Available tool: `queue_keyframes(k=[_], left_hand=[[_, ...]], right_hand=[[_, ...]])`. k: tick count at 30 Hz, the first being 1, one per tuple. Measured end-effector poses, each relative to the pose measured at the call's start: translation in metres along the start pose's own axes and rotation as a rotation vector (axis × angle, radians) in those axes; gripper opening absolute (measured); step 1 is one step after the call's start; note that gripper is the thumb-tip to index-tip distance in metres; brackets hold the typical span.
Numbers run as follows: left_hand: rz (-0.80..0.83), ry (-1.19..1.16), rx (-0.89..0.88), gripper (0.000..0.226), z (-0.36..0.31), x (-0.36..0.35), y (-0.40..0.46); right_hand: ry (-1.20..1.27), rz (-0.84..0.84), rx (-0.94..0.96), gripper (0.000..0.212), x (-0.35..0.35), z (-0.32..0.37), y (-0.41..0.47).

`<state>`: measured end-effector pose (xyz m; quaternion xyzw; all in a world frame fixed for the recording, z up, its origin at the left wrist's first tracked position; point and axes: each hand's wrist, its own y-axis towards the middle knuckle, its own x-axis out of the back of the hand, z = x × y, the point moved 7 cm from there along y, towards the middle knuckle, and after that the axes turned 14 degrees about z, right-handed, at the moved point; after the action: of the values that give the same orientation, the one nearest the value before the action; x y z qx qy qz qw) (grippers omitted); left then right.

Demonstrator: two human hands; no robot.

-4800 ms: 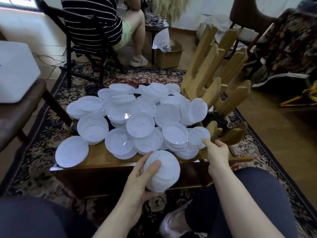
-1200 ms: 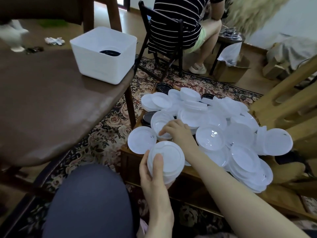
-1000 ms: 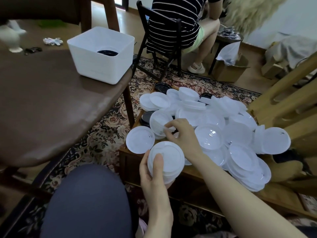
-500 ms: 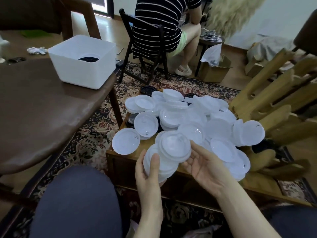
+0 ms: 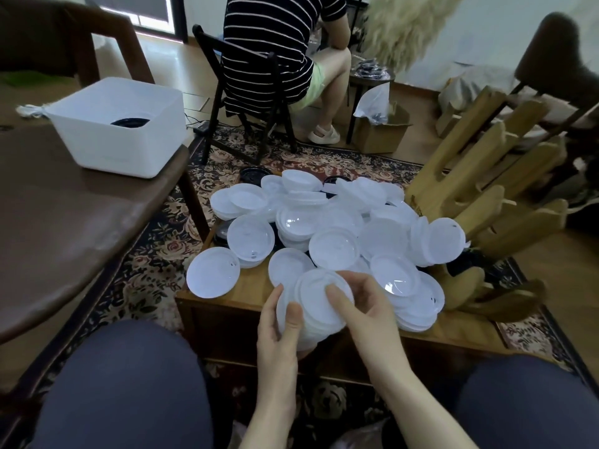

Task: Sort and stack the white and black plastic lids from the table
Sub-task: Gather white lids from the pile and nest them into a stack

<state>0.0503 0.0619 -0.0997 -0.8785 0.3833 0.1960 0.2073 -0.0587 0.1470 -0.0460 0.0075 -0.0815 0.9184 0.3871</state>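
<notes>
Your left hand [image 5: 279, 332] cupped the stack of white lids [image 5: 316, 306] from below at lower centre of the frame, thumb curled over its near rim. Your right hand [image 5: 363, 306] pinched the top lid, thumb on its face and fingers round its right edge.

These lids looked thin, light and slightly flexible, and probably slick, so you did best taking them by the rim; squeezing the face would likely have bowed them.

The loose white lids [image 5: 334, 244] were heaped across the low wooden table [image 5: 252, 294] at mid-frame, a few black lids [image 5: 254, 173] showing at the heap's far edge. One lid [image 5: 213, 273] overhung the table's near-left corner and seemed easy to knock off. The wooden rack [image 5: 479, 202] crowded the right side; open room lay toward the white bin [image 5: 120, 124] at upper left.
</notes>
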Motion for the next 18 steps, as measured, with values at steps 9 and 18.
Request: queue_keyframes(k=[9, 18], left_hand=[[0.069, -0.052, 0.054, 0.072, 0.005, -0.004, 0.002], [0.053, -0.012, 0.030, 0.078, -0.010, -0.009, 0.000]], right_hand=[[0.187, 0.118, -0.058, 0.037, -0.014, -0.011, -0.010], [0.328, 0.149, -0.118, 0.044, -0.023, -0.011, -0.014]])
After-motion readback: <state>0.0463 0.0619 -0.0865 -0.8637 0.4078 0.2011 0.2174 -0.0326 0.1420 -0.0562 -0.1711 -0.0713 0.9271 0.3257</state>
